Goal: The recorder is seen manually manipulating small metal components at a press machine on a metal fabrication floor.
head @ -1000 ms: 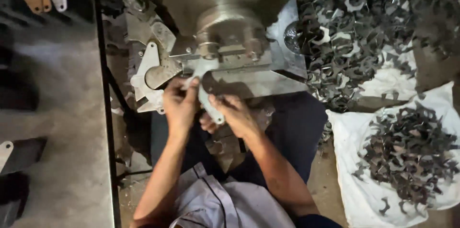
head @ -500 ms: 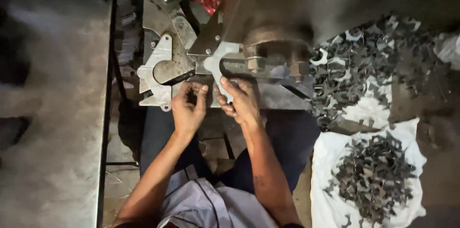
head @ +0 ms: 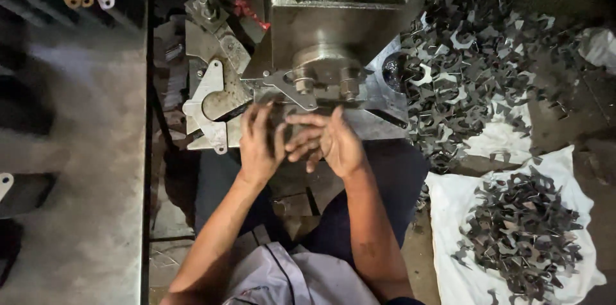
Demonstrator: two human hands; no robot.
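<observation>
- While a seated person is viewed from above, both hands are brought together at the front edge of a grey press machine (head: 333,29), just under its round die head (head: 324,64).
- Left hand (head: 260,144) is laid flat with fingers pointing up toward the machine bed; its grip is seen spread, not closed on anything visible.
- Right hand (head: 330,141) is turned sideways, fingertips meeting the left palm; whether a small part is pinched between them cannot be told, as the spot is hidden by the fingers.
- A flat, pale metal plate (head: 208,109) with a round cut-out is seen lying on the machine bed, just left of the left hand and apart from it.
- Two heaps of dark stamped metal pieces are shown to the right: a large heap (head: 462,55) beside the machine, and a smaller heap (head: 523,231) on a white cloth (head: 449,209) on the floor.
- Such pieces are judged to be stiff, thin and light singly, with sharp stamped edges and possibly oily faces; they would best be taken by the flat faces between thumb and forefinger, away from the notched edges.
- A bare grey table (head: 77,151) is seen along the left side.
</observation>
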